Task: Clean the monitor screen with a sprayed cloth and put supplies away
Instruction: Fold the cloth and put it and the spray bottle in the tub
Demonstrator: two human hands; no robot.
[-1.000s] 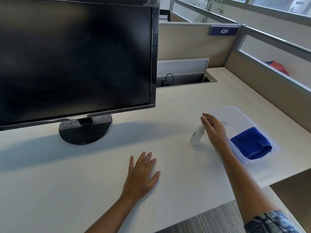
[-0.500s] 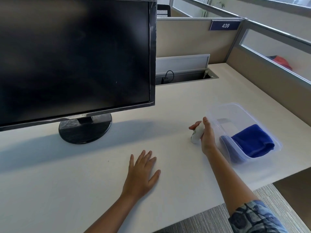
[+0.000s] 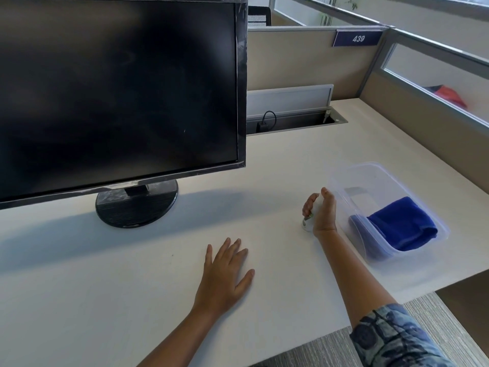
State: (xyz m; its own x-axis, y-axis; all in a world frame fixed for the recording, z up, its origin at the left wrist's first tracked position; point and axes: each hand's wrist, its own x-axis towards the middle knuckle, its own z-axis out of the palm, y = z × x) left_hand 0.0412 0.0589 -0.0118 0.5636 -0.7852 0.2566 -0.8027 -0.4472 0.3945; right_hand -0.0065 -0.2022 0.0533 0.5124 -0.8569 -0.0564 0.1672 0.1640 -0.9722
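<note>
A black monitor [image 3: 119,96] with a dark screen stands on a round base at the left of the white desk [image 3: 105,300]. My right hand [image 3: 321,211] is wrapped around a small white spray bottle [image 3: 307,224], whose bottom end shows below my fingers, just left of a clear plastic box [image 3: 344,178]. A folded blue cloth [image 3: 402,226] lies inside that box. My left hand [image 3: 225,274] rests flat on the desk with fingers spread, holding nothing.
Behind the monitor, an open cable tray [image 3: 291,123] with a plug is set into the desk. Beige cubicle partitions [image 3: 304,56] with a "439" sign close off the back and right. The desk's front edge runs just below the box.
My right hand reached the spray bottle beside the box, closed around it and now grips it fully. My left hand has stayed flat on the desk.
</note>
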